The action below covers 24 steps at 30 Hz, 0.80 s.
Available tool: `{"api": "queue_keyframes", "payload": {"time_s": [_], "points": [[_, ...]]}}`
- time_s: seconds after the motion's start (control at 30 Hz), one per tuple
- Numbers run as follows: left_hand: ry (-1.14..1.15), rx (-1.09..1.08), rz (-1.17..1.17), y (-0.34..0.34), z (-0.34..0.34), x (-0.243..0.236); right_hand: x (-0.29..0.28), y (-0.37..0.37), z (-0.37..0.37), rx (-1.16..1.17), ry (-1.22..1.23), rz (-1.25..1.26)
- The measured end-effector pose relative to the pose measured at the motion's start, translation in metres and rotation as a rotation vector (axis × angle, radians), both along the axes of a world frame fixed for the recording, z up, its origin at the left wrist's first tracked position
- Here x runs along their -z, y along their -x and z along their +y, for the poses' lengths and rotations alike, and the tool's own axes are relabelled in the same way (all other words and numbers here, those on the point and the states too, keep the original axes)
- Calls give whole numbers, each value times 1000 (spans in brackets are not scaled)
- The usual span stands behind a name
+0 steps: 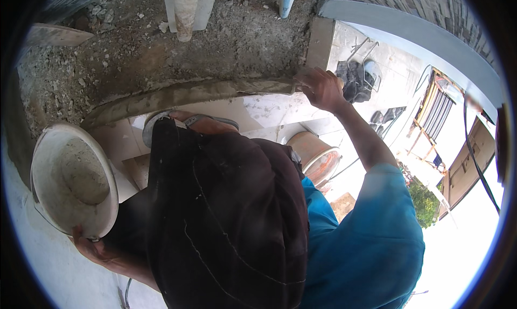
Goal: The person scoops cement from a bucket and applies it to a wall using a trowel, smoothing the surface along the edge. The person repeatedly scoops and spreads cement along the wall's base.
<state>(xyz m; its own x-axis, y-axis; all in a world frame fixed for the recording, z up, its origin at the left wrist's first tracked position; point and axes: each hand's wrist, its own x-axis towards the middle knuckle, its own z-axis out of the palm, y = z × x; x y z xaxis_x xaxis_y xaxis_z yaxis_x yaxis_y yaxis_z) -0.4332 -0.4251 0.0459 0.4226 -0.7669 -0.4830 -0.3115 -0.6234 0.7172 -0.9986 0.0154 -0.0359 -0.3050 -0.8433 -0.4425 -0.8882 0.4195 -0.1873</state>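
My left hand (89,241) grips the lower rim of a whitish bucket (51,174) at the left, with some pale grey mix in its bottom. My right hand (323,88) is closed on a trowel, mostly hidden by the fingers, at the right end of a wet mortar strip (204,91). This strip runs along the edge between rough, rubbly ground (226,45) and pale tiles (269,107). My sandalled foot (202,123) is beside the strip, and my dark-clad knee fills the lower middle.
An orange-stained bucket (307,153) lies behind my leg. A dark heap with metal frames (355,77) sits on tiles at upper right, near cables and railings. Pipes (183,12) stand at the top on the rubble. A grey-blue ledge (409,34) borders the upper right.
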Motion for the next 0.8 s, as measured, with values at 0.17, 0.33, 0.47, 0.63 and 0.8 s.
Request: {"api": "queue_keyframes", "payload": {"time_s": [0.17, 0.33, 0.47, 0.63, 0.8], "points": [[-12, -31, -9, -6, -4, 4, 53, 43, 17, 165, -136, -172], [7, 53, 1, -3, 0, 2, 89, 54, 30, 171, -218, -83], [5, 47, -16, -7, -1, 3, 101, 36, 38, 265, -234, -49], [3, 57, -29, -10, -2, 4, 88, 1, 24, 130, -192, -2], [0, 73, -29, -10, -1, 7, 55, -12, 2, 11, -7, 55]]}}
